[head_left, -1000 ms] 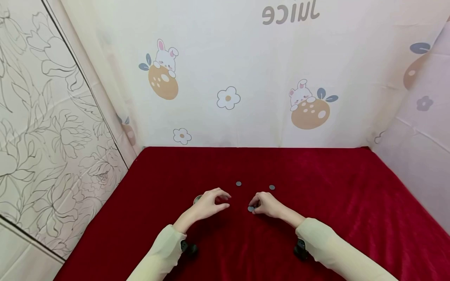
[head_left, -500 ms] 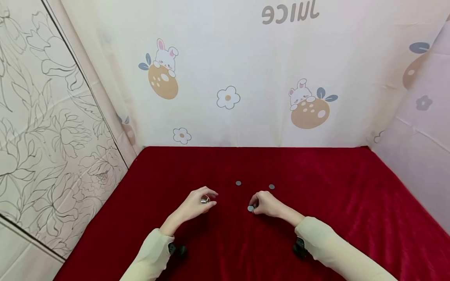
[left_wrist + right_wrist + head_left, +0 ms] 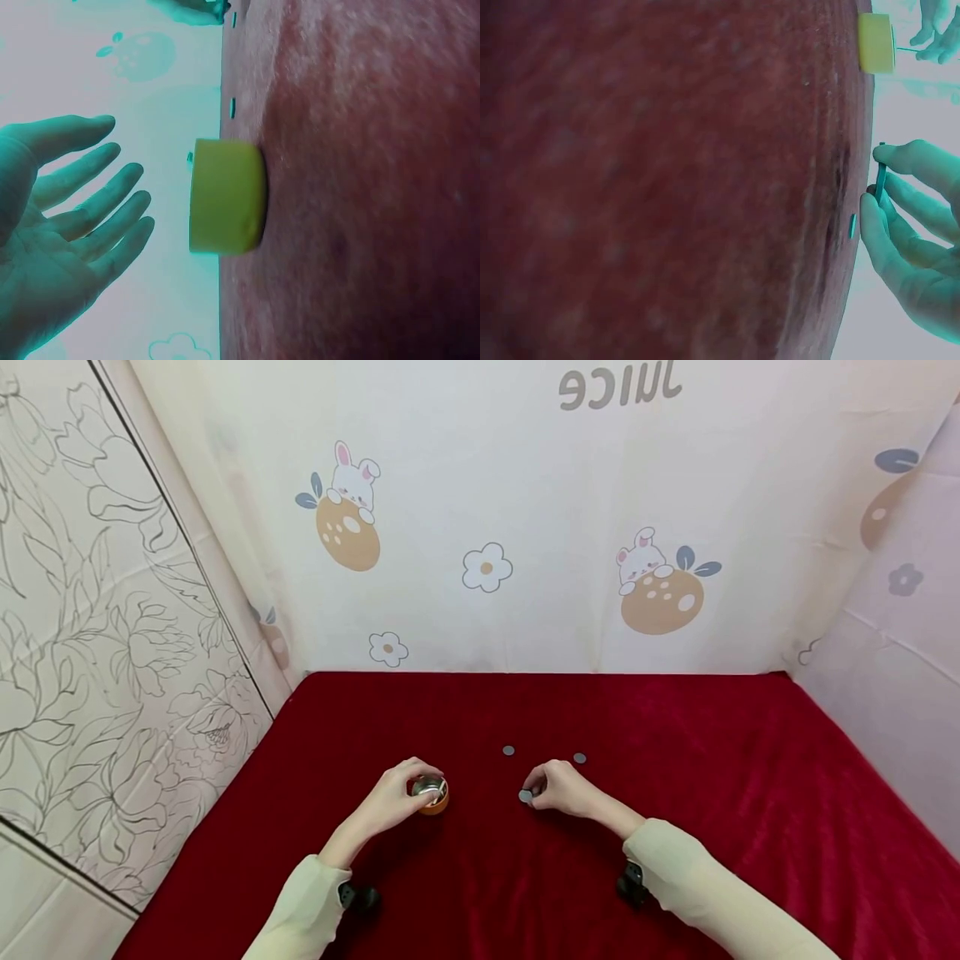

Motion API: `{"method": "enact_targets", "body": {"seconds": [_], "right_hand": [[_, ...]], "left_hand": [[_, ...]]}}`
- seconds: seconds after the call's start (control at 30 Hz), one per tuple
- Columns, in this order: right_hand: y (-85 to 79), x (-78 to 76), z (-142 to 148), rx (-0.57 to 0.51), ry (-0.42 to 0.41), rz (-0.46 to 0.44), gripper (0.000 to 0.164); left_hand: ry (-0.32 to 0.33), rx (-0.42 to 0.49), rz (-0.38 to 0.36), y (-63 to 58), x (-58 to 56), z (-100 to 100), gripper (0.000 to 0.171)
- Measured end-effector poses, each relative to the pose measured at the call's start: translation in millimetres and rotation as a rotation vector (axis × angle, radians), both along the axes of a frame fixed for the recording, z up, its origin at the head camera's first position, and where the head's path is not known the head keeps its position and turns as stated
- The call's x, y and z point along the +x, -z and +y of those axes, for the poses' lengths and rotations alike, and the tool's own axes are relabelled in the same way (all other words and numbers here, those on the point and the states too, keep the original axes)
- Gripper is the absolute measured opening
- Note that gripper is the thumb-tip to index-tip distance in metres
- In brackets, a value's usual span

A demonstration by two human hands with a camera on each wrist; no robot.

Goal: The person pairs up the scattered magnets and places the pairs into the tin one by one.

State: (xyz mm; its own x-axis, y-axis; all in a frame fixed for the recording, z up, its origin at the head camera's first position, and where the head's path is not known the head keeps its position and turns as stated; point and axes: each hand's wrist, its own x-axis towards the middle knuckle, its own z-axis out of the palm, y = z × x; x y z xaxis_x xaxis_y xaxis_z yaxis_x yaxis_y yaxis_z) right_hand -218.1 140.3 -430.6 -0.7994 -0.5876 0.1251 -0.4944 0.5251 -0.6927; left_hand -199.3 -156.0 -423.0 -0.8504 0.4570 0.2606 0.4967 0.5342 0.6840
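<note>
A short round orange container [image 3: 434, 809] stands on the red cloth. Its top looks shiny and metallic, and something thin sticks up from it. Over it my left hand [image 3: 393, 795] hovers with relaxed, slightly bent fingers. The left wrist view shows a gap between this hand [image 3: 71, 217] and the container [image 3: 229, 196]. With thumb and fingers, my right hand [image 3: 567, 789] pinches a grey coin [image 3: 526, 797] to the right of the container. That coin [image 3: 881, 174] is held edge-on above the cloth in the right wrist view.
Two more grey coins lie flat on the cloth beyond the hands: a left coin [image 3: 508, 750] and a right coin [image 3: 580, 758]. The red cloth [image 3: 690, 743] reaches back to a printed curtain [image 3: 555, 468]. A panel with flower drawings [image 3: 135, 635] stands at the left.
My left hand has moved left, uncovering the orange container from the head view. My right hand, pinching the coin, has shifted slightly left and up. The other two coins stay put.
</note>
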Motion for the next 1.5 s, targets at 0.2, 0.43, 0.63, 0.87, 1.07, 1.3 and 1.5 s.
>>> {"method": "enact_targets", "body": {"seconds": [0.2,0.43,0.63,0.87,1.07,1.3,1.5], "right_hand": [[-4.3,-0.7,-9,-0.018,0.005,-0.01,0.012],[-8.0,-0.6,-21,-0.043,-0.004,-0.022,0.012],[-9.6,-1.4,-34,-0.056,-0.015,-0.025,0.011],[-11.0,-1.2,-48,-0.055,-0.005,-0.02,0.011],[-13.3,-2.0,-58,-0.063,-0.003,-0.024,0.012],[-15.5,-3.8,-71,-0.088,-0.032,-0.015,0.011],[-15.1,-4.8,-82,-0.099,-0.038,-0.049,0.012]], "left_hand": [[-0.031,-0.01,-0.014,1.6,1.2,-8,0.026],[-0.036,-0.022,-0.04,7.2,2.0,-16,0.033],[-0.027,-0.021,-0.092,9.3,1.4,-19,0.038],[0.001,0.002,-0.163,14.1,-1.5,-21,0.042],[0.016,0.018,-0.191,18.7,-4.4,-23,0.045],[0.035,0.031,-0.223,21.6,-7.2,-23,0.045],[0.033,0.036,-0.254,23.1,-8.1,-24,0.043]]}}
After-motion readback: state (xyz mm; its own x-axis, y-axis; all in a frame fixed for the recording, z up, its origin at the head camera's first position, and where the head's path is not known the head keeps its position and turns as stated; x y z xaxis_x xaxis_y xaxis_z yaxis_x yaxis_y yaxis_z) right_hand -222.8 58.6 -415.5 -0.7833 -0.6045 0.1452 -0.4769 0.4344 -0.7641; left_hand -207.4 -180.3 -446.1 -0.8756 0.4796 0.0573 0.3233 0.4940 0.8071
